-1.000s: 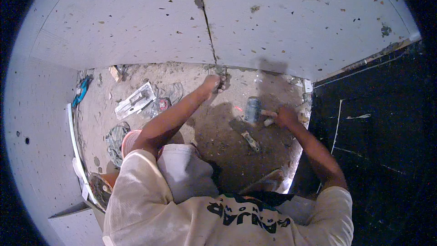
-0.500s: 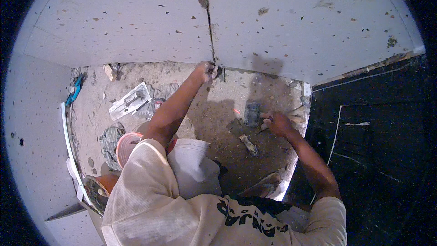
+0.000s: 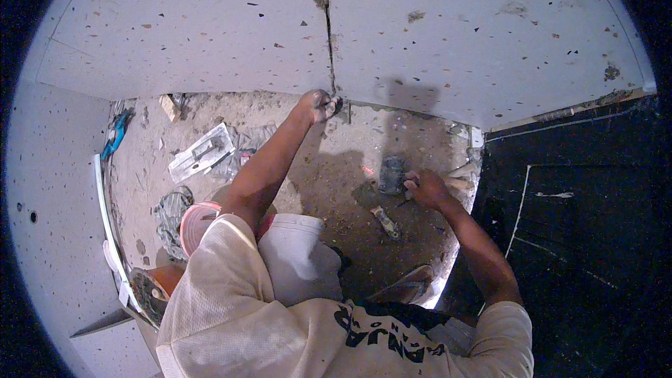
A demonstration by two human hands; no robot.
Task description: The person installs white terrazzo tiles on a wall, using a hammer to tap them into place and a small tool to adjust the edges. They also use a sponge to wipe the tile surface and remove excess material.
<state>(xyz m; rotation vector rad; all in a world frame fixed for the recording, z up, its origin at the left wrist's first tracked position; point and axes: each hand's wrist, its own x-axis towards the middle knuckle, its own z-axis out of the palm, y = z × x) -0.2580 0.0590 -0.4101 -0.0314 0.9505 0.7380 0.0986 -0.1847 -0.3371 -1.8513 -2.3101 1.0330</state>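
My left hand [image 3: 320,106] is closed at the foot of the speckled white wall panel [image 3: 210,42], beside the lower end of a vertical joint [image 3: 329,35]. A small dark piece shows at its fingertips, too small to name. My right hand [image 3: 425,189] is closed round the handle of what looks like a dark-headed mallet [image 3: 392,173], held over the floor with the head pointing left. Below the head lies a putty knife [image 3: 386,222] with a pale, smeared handle.
A plastering float [image 3: 203,152] lies on the dusty floor to the left, near a crumpled plastic bag [image 3: 171,210]. A blue tool [image 3: 115,135] rests by the left wall. An orange bucket [image 3: 162,280] and a pinkish bucket [image 3: 198,225] stand beside me. A black panel [image 3: 560,231] bounds the right.
The whole view has shifted slightly. My right hand has turned a little around the mallet handle, while my left hand stays at the joint.
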